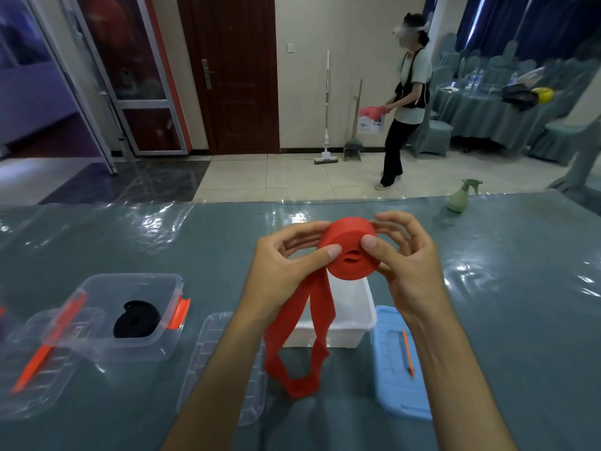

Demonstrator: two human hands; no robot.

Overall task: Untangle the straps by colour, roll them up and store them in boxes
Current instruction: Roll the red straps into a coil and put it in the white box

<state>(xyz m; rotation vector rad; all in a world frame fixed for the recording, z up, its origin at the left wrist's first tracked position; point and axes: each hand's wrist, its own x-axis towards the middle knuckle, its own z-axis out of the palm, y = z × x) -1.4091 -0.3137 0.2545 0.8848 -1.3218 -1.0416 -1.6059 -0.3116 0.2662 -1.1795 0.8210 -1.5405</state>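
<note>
A red strap (349, 252) is wound into a thick roll held above the table, and its loose end hangs in a loop down to the tabletop. My left hand (289, 265) pinches the roll from the left with the thumb on its face. My right hand (406, 255) grips it from the right, thumb on the face and fingers behind. Just below stands an open white box (353, 317). A rolled black strap (136, 319) lies in a clear box (130, 307) with orange clips at the left.
A clear lid (224, 362) lies between the boxes, another clear lid (42, 359) at far left, and a blue lid (398, 362) to the right of the white box. A green spray bottle (461, 196) stands at the table's far right edge. A person walks across the room beyond.
</note>
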